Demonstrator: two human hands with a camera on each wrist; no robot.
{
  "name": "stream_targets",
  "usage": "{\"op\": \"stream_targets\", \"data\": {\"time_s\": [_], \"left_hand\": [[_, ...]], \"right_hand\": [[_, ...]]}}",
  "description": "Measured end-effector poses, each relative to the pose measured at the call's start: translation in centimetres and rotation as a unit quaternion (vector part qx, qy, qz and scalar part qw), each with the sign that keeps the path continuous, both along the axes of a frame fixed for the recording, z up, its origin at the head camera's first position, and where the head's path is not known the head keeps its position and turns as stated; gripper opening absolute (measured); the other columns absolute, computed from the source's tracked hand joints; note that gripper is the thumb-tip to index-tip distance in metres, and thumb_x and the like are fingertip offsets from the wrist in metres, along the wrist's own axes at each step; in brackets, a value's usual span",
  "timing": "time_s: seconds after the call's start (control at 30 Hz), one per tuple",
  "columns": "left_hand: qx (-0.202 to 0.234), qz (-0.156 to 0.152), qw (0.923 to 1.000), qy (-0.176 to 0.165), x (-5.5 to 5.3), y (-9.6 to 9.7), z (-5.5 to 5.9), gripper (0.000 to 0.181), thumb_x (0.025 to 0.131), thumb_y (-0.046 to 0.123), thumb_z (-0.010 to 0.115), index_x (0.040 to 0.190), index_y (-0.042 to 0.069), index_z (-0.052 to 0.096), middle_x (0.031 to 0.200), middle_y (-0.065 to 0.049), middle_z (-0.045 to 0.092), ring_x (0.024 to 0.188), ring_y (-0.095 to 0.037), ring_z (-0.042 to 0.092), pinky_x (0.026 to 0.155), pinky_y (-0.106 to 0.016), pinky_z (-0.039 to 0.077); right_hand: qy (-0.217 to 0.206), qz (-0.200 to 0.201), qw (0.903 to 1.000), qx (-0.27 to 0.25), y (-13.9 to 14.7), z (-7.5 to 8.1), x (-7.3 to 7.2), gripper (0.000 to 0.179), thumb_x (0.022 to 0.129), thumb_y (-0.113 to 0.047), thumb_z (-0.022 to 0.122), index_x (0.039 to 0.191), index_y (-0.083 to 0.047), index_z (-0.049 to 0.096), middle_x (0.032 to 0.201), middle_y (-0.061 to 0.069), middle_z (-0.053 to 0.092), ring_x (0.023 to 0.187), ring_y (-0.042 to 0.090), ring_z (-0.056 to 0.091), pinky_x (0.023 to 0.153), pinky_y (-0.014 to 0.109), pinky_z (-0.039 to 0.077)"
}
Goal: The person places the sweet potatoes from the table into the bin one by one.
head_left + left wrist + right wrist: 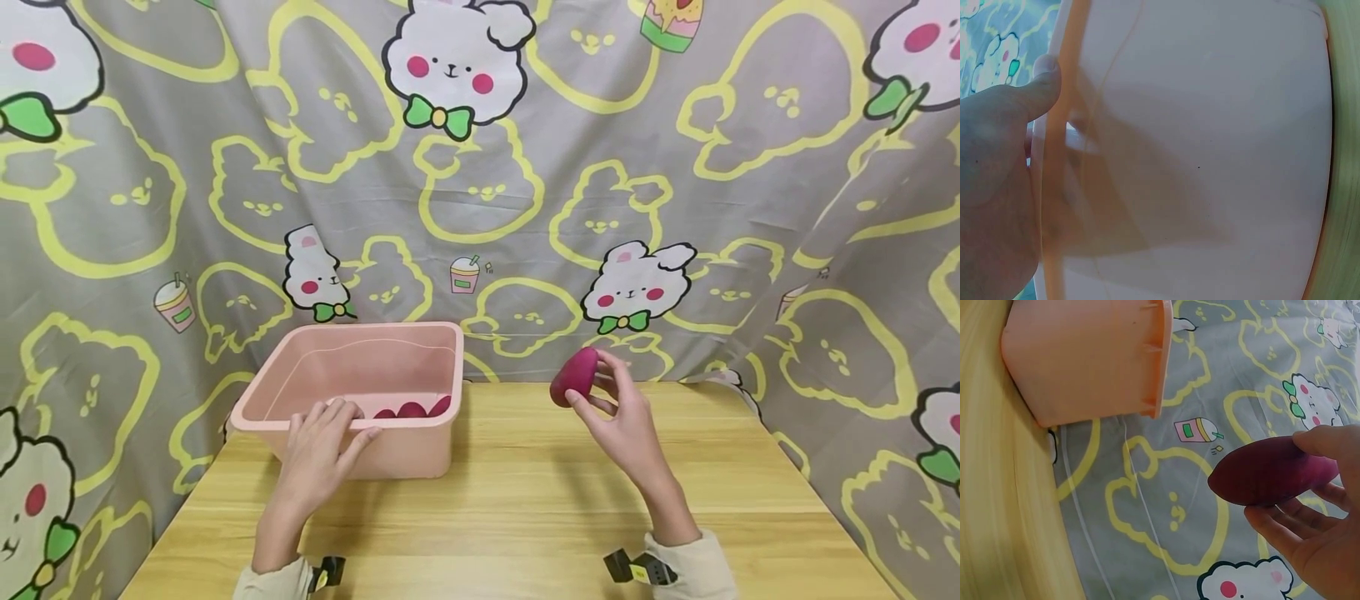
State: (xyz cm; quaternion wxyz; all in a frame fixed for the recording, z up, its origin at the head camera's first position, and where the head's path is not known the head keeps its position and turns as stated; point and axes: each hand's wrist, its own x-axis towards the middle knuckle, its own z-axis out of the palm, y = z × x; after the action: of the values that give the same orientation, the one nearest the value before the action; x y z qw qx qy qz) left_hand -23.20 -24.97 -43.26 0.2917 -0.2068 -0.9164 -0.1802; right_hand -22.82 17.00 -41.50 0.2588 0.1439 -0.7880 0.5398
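Note:
A pink plastic bin [416, 450] stands on the table's left side. My left hand [318, 446] grips its near rim, with the thumb on the outside and the fingers over the inner side. In the left wrist view the thumb [1044, 87] lies at the rim, and the bin wall fills most of the picture. Several purple-red rounded things [412, 410] lie inside, partly hidden by the near wall. Above the table to the right, my right hand [622, 417] pinches a smooth purple-red oval thing [1260, 472] with a pointed end, between thumb and fingertips.
The wooden table [517, 533] has a light yellow grain. A grey curtain [517, 208] printed with yellow outlines and white rabbits hangs behind it and at both sides. The bin's far side stands close to the curtain.

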Motion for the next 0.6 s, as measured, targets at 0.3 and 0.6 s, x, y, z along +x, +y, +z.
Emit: {"op": "stream_targets", "data": {"time_s": [0.3,0.6], "left_hand": [[0.0,0.001,1.0,0.001,-0.04,0.05,0.03,0.022,0.095,0.034,0.073,0.095,0.017,0.06,0.091,0.004,0.058,0.089,-0.021,0.05,0.075,-0.041,0.025],[0.001,0.0,1.0,0.002,-0.02,0.05,-0.06,0.022,0.095,0.034,0.073,0.094,0.017,0.06,0.091,0.004,0.058,0.089,-0.021,0.05,0.075,-0.041,0.025]], "right_hand": [[-0.005,0.015,0.9996,-0.022,-0.8,0.28,0.35,0.064,0.089,-0.006,0.081,0.144,-0.007,0.047,0.129,0.018,0.06,0.119,0.034,0.065,0.088,0.034,0.055],[0.0,0.032,0.9988,-0.038,-1.02,-0.4,-0.04,0.065,0.088,-0.005,0.081,0.145,-0.007,0.048,0.129,0.016,0.061,0.12,0.03,0.064,0.09,0.031,0.054]]}}
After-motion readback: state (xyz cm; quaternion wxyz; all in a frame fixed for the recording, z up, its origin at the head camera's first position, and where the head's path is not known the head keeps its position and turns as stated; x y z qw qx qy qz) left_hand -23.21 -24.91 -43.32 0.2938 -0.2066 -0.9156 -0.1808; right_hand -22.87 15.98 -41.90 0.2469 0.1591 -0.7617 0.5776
